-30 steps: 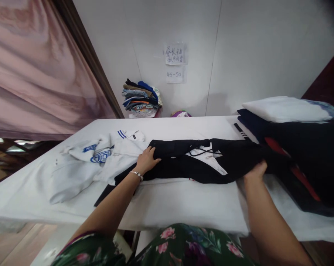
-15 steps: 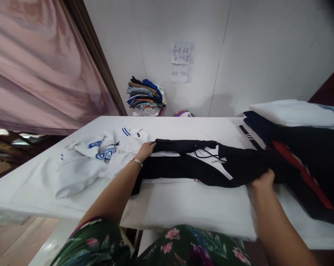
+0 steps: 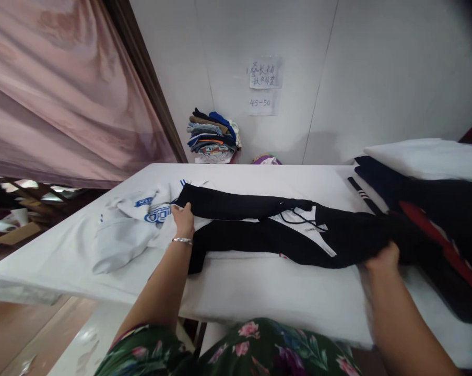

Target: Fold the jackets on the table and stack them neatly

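In the head view, a black jacket (image 3: 236, 237) lies on its side across the middle of the white table (image 3: 275, 292), long and low, with its white inside and a dark cord (image 3: 298, 218) showing near the neck. The two hands are set wide apart along it, probably so that the cloth lies drawn out rather than bunched. A crumpled white top (image 3: 122, 235) with blue lettering lies at the left, partly under the jacket's raised sleeve. At the right is a stack of clothes, with a white garment (image 3: 424, 155) on top; piling them at that end seems to leave the middle for spreading the jacket.

The left hand (image 3: 184, 220) is nearly closed, thumb and fingers pinching the far sleeve close to its end and lifting it a little over the white top. The right hand (image 3: 385, 257) is partly curled at the jacket's near edge, beside the stack; its fingers go out of sight in the dark cloth, so how tightly it grips cannot be told.
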{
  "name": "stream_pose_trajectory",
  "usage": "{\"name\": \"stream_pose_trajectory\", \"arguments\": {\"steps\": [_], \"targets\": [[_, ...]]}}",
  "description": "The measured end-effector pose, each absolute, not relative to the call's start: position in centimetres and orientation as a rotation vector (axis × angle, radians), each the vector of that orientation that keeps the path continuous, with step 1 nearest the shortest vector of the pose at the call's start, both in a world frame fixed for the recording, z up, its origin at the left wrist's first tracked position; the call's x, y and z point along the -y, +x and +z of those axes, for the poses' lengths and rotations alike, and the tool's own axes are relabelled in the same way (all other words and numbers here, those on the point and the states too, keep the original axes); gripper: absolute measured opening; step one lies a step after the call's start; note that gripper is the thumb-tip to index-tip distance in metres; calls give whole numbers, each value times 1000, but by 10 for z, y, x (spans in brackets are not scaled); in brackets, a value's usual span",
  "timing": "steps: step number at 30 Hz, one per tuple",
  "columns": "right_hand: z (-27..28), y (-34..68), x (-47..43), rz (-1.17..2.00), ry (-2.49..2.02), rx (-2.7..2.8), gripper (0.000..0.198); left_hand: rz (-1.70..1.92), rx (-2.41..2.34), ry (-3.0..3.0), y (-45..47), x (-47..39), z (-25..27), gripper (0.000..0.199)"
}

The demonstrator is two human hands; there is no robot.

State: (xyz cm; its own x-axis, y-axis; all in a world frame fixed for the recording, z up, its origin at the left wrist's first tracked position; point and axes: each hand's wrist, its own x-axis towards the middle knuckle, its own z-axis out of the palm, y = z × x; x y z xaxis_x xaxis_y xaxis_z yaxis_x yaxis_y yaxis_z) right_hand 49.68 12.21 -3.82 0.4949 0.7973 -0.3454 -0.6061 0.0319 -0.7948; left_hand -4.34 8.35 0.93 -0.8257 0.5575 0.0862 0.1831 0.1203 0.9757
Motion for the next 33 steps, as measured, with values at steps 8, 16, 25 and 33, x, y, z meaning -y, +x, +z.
{"name": "stream_pose_trajectory", "arguments": {"steps": [8, 16, 25, 33], "targets": [[-34, 494, -120, 1183, -972, 234, 31, 1052, -2044, 2055, 19, -86, 14, 34], [-26, 502, -114, 1132, -1096, 464, 31, 666, -1726, 2360, 116, -154, 19, 40], [-46, 511, -36, 1375, -1208, 543, 14, 248, -1726, 2317, 184, -225, 1, 49], [-35, 438, 10, 1864, -1155, 467, 22, -5, -1797, 2235, 206, -255, -3, 46]]}}
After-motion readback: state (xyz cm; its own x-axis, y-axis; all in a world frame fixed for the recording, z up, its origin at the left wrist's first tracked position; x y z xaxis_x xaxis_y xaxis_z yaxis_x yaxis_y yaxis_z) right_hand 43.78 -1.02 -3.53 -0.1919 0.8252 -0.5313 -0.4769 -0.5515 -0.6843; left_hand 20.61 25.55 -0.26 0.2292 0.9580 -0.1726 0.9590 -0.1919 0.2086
